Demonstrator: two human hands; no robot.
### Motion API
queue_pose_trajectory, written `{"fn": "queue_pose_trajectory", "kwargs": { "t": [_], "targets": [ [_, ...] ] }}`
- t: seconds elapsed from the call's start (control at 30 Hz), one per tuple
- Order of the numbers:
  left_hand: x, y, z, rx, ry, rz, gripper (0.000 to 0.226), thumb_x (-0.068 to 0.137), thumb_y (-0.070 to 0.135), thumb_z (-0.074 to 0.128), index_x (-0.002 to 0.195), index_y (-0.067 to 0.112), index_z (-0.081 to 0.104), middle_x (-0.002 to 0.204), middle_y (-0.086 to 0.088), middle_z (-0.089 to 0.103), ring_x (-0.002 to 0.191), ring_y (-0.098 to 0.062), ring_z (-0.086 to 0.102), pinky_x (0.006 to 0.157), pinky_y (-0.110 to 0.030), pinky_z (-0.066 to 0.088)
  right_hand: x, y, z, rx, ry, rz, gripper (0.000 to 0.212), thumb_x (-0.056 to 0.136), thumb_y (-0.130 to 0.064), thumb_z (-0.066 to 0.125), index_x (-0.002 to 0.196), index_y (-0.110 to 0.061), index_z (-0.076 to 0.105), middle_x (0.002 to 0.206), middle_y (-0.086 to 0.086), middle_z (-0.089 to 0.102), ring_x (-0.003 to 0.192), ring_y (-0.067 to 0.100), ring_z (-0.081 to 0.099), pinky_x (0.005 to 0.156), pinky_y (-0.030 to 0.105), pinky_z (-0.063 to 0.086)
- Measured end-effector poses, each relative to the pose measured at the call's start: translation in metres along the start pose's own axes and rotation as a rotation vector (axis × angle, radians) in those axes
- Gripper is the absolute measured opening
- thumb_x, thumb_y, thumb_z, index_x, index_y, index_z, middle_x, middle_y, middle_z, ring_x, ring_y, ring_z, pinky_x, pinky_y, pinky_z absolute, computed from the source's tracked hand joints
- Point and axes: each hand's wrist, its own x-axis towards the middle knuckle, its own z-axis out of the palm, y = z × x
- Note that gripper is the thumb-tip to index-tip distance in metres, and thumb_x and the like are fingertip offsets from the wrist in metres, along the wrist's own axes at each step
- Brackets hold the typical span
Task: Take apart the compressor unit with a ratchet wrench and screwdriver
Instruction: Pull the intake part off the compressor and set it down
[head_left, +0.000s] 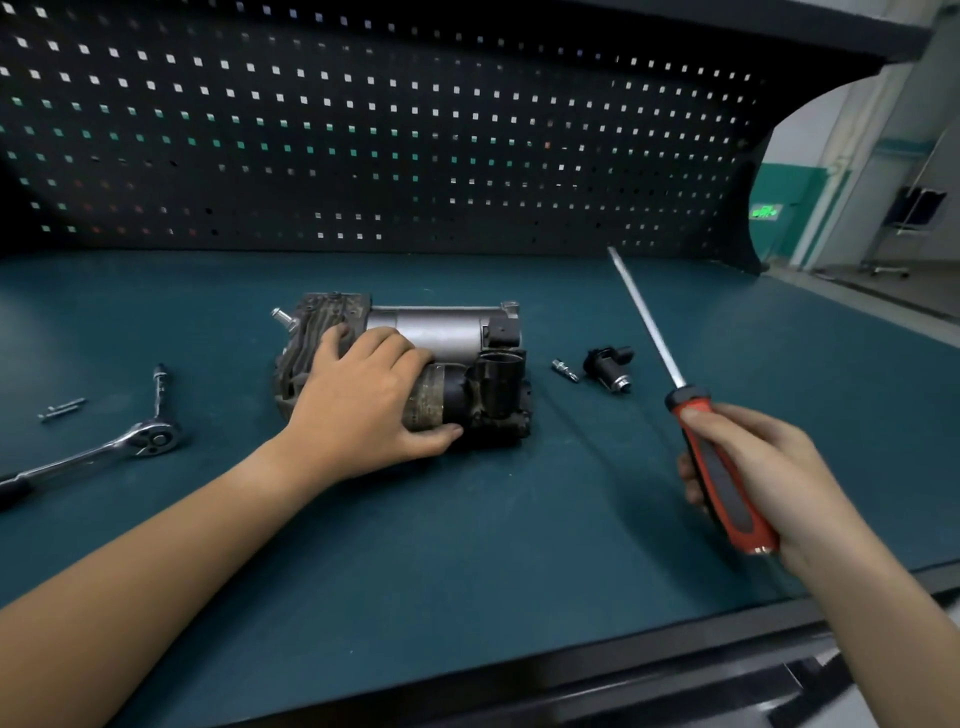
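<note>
Forearms reach in from the near edge, bare, one on each side. Behind everything stands a dark pegboard (363, 130) dotted with square holes, and below it the teal bench (467, 545) runs the full width.

At the middle of the bench sits the compressor (441, 332), lying lengthwise, with a silver cylinder along its far side and a grimy dark body in front. The left hand (363, 400) is clamped over its left half, fingers curled across the top and thumb pressed along the lower front edge.

A ratchet (104, 449) lies flat at the left, well apart from the compressor, head toward the middle and handle running off the left edge.

The right hand (753, 478) grips the red-and-black handle of a screwdriver (688, 400), held above the bench at the right; its shaft angles up and away to the left, tip in the air, touching nothing.

Just right of the compressor rest a black fitting (608, 366) and a small silver bit (565, 370) beside it. Two bolts (61, 409) lie at the far left, near the ratchet.
</note>
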Motion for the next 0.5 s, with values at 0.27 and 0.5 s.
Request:
{"fn": "queue_pose_trajectory", "kwargs": {
  "t": [0.27, 0.5],
  "targets": [
    [0.000, -0.001, 0.003, 0.031, 0.045, 0.018, 0.074, 0.066, 0.065, 0.041, 0.093, 0.002, 0.068, 0.089, -0.011, 0.066, 0.091, -0.029, 0.065, 0.086, -0.056, 0.043, 0.088, 0.011, -0.022, -0.645, 0.199, -0.057, 0.038, 0.080, -0.036, 0.065, 0.069, 0.000, 0.064, 0.065, 0.015, 0.058, 0.066, 0.026, 0.051, 0.055, 0.029, 0.037],
    [0.000, 0.000, 0.003, 0.048, 0.040, 0.006, 0.072, 0.065, 0.065, 0.042, 0.093, 0.004, 0.069, 0.089, -0.010, 0.067, 0.089, -0.027, 0.065, 0.086, -0.051, 0.045, 0.137, 0.010, -0.008, -0.930, 0.207, -0.029, 0.033, 0.082, -0.038, 0.062, 0.083, -0.005, 0.068, 0.075, 0.011, 0.058, 0.069, 0.028, 0.053, 0.057, 0.028, 0.039]
  ]
}}
